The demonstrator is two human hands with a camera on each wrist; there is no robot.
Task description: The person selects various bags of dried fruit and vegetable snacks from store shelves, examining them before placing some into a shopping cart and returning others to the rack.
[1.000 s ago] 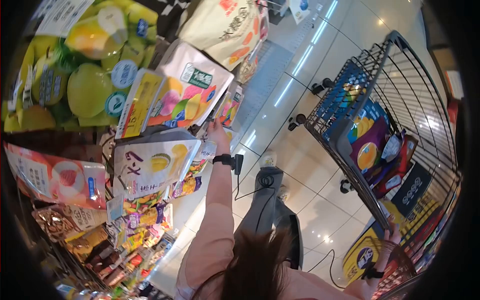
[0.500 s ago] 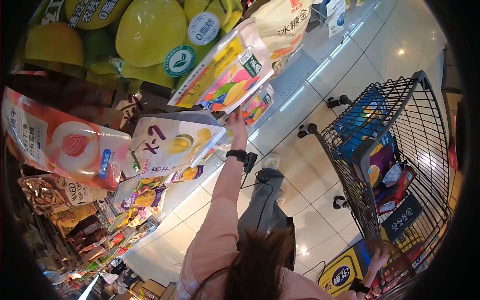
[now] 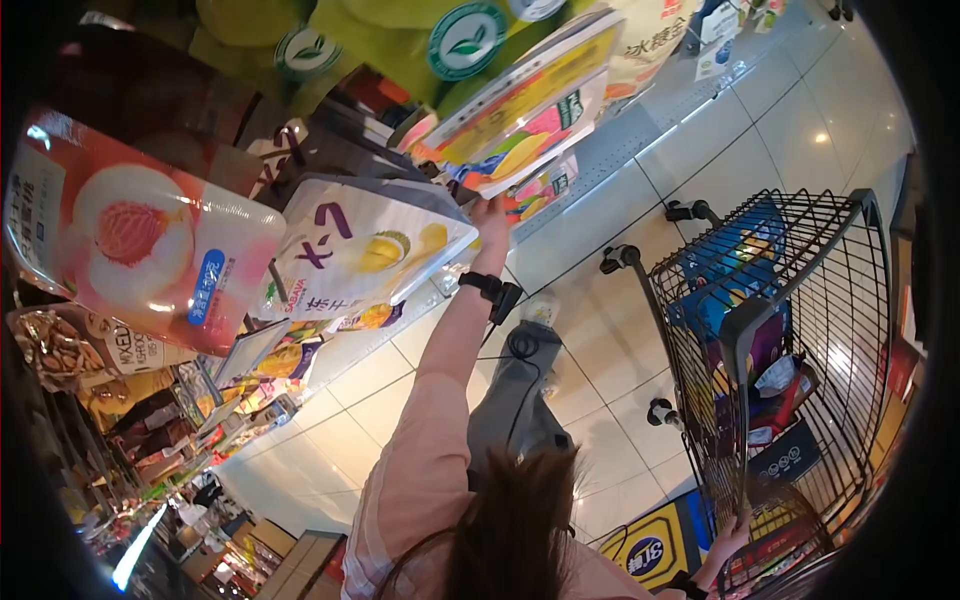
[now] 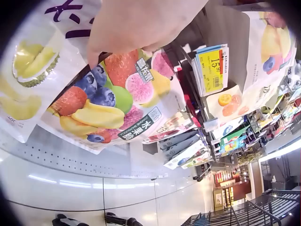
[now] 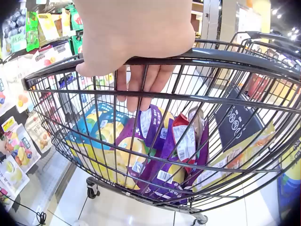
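Note:
My left hand reaches to the shelf front. In the left wrist view it grips the top edge of a dried fruit pouch, printed with strawberries, blueberries and mango; the pouch's top is hidden beneath the hand. Left of it sits a white durian pouch; in the head view this durian pouch lies just beside the wrist. My right hand hooks its fingers over the black top rail of a wire shopping cart, with several fingertips showing inside the basket.
Blue, purple and red snack bags lie in the cart. A pink peach pouch, a nut pouch and green fruit packs crowd the shelf. A yellow price tag hangs beside the fruit pouch. A cable hangs from the left wrist.
The head view has turned, so the shelf packs and my left hand now appear further right. My left hand stays by the same packs, and my right hand keeps its hold on the cart.

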